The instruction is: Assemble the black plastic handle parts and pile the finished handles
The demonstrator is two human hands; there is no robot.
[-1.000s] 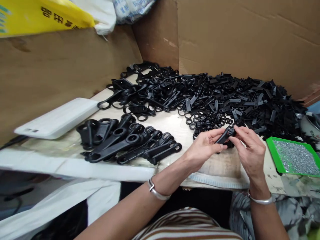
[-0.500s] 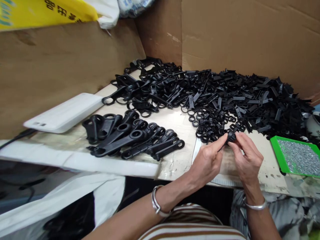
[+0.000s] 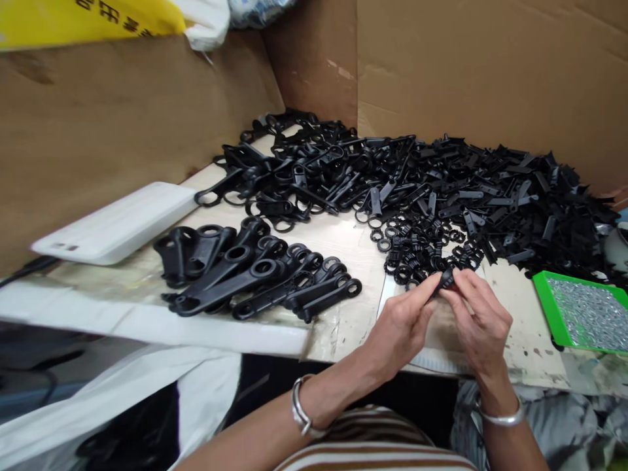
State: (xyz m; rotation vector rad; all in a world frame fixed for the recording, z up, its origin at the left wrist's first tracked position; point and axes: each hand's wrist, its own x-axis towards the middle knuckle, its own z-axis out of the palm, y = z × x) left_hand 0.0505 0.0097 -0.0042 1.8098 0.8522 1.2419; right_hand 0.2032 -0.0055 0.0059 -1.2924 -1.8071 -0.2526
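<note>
My left hand (image 3: 405, 324) is closed on a black plastic part (image 3: 446, 279) with a round, ribbed end, its thumb and fingers pinching it from the left. From the right, my right hand (image 3: 481, 314) grips the same part's round end with its fingertips. Most of the part's body is hidden by my fingers. Just beyond my hands lies a pile of small black toothed rings (image 3: 422, 242). To the left rests a group of black lever arms (image 3: 260, 268) with ringed ends.
Behind stands a heap of black arms (image 3: 314, 163) and flat black pieces (image 3: 520, 190) against cardboard walls (image 3: 490, 72). A green tray (image 3: 544, 301) of small metal bits sits at right. A white box (image 3: 118, 222) with a cable lies at left.
The held part and both hands have shifted slightly down and left in view, and the part appears turned a little. Both hands still hold it.
</note>
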